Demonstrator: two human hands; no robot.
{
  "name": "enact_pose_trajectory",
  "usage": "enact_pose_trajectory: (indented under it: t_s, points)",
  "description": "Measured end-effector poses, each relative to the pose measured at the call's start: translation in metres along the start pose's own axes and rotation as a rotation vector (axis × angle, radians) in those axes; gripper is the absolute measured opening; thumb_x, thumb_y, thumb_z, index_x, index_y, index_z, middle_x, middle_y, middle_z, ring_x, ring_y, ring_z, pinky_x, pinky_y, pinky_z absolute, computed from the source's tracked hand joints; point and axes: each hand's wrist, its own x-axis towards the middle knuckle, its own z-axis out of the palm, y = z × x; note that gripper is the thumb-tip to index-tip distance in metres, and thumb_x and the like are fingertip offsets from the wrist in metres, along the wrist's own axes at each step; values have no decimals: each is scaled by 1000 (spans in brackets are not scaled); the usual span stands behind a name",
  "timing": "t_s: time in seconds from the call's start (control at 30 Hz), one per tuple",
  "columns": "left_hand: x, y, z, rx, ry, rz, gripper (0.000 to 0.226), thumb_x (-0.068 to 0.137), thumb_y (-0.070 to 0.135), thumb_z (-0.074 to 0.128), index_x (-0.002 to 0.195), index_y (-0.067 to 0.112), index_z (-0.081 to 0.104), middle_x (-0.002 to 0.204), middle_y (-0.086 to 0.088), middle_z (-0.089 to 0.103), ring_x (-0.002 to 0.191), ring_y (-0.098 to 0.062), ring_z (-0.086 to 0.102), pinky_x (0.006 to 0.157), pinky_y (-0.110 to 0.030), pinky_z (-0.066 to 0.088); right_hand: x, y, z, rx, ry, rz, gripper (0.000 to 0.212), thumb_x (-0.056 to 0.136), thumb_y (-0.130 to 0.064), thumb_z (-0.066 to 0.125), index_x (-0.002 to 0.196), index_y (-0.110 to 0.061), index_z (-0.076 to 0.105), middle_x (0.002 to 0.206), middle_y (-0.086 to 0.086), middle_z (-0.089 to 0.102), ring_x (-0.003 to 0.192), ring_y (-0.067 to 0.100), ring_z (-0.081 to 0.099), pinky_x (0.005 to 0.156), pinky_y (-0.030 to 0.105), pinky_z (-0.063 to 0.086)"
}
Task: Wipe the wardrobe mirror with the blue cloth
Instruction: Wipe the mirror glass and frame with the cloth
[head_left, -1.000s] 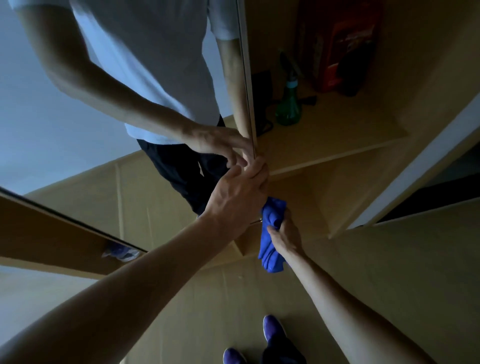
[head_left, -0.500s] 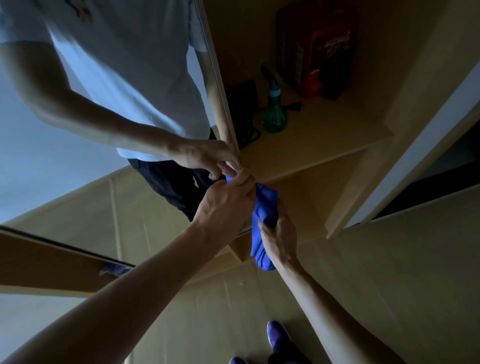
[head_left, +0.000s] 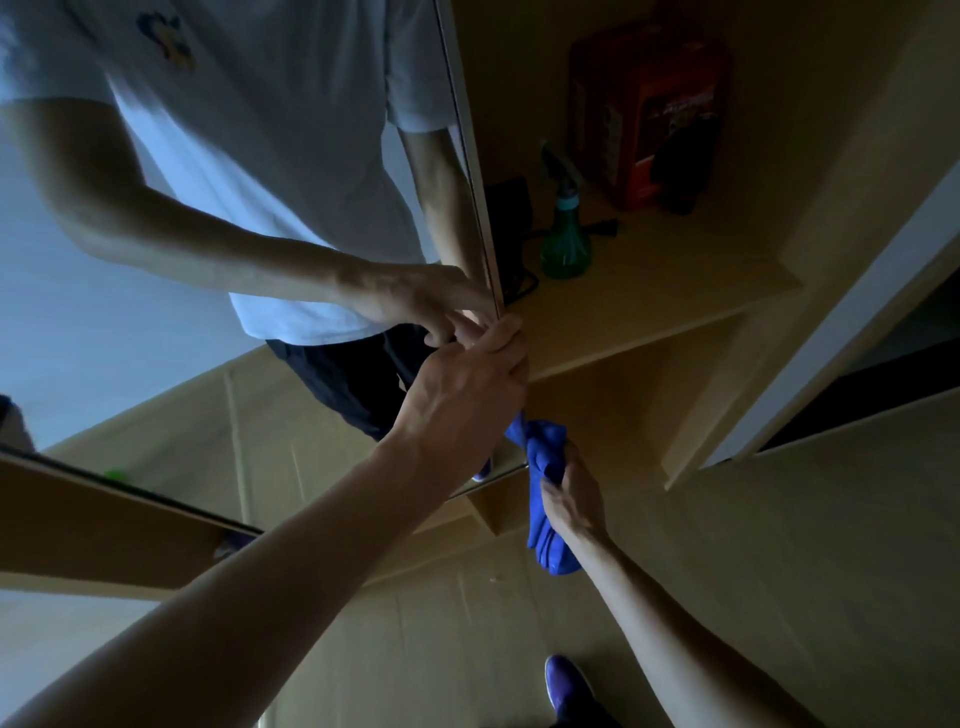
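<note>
The wardrobe mirror (head_left: 156, 332) fills the left half of the view and reflects a person in a white shirt and dark trousers. My left hand (head_left: 467, 384) grips the mirror door's right edge, fingers curled around it. Below and to the right, my right hand (head_left: 571, 499) is closed on the bunched blue cloth (head_left: 545, 457), which sits at the mirror's lower right corner and hangs down under my wrist.
Behind the door edge a wooden shelf (head_left: 675, 291) holds a green spray bottle (head_left: 563, 244), a red box (head_left: 644, 114) and a black cable. A white door frame (head_left: 852, 291) runs along the right. The wooden floor and my purple shoe (head_left: 566, 686) lie below.
The view has tilted and shifted. My right hand has moved the cloth down from beside my left hand to the mirror's lower corner. My left hand stays on the door edge.
</note>
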Motion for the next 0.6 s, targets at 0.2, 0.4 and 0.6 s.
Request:
enact_pose_trajectory:
  t_s: [0.2, 0.4, 0.6]
  points:
    - [-3, 2, 9, -26, -16, -7, 45, 71, 29, 87, 106, 3, 77, 119, -11, 71, 130, -29, 48, 69, -35, 59, -33, -42, -19, 169, 200, -124, 26, 88, -6, 58, 110, -20, 59, 89, -9, 64, 78, 10, 62, 63, 6, 39]
    - [6, 0, -18, -68, -127, 38, 45, 49, 26, 89, 88, 8, 76, 98, -5, 67, 108, -28, 61, 65, -38, 58, -51, -78, -34, 280, 320, -280, 14, 86, -10, 61, 96, -18, 56, 85, -5, 65, 79, 3, 63, 74, 16, 47]
    - [18, -22, -54, -55, 143, 64, 33, 76, 7, 42, 82, 6, 74, 98, -9, 67, 109, -31, 65, 68, -40, 57, -42, -58, -31, 66, 180, -182, 44, 85, -36, 53, 116, -7, 62, 106, 5, 69, 96, 22, 67, 82, 32, 50]
